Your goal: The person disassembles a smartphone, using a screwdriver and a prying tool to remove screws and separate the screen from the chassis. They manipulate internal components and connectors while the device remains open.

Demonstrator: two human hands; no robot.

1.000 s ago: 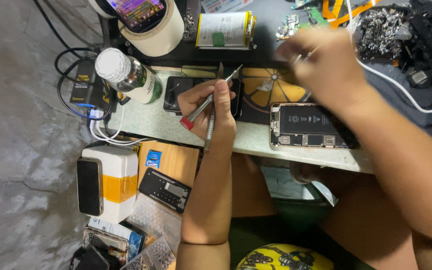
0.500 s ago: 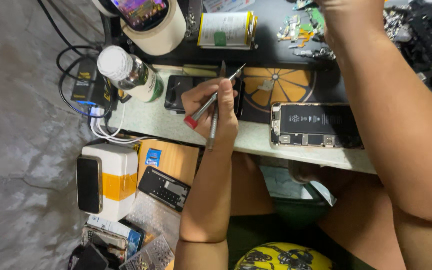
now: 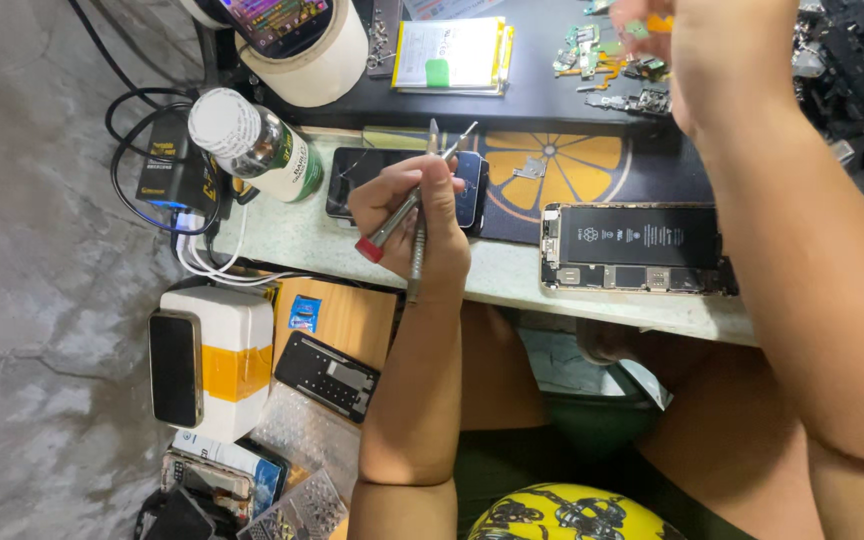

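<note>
Two bare forearms, no sleeves, no rings, dark green shorts

Left of the hands, a white-capped bottle (image 3: 252,145) lies on the pale surface (image 3: 512,275) beside a black charger (image 3: 174,170). Below them, a white box (image 3: 214,360) carries a phone (image 3: 174,367); above, a flat battery pack (image 3: 450,55).

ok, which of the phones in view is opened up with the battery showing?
The phone lying on the bench edge right of the left hand: back open, black battery and boards exposed. The phone on the white box and the one under the hand are closed.
</note>
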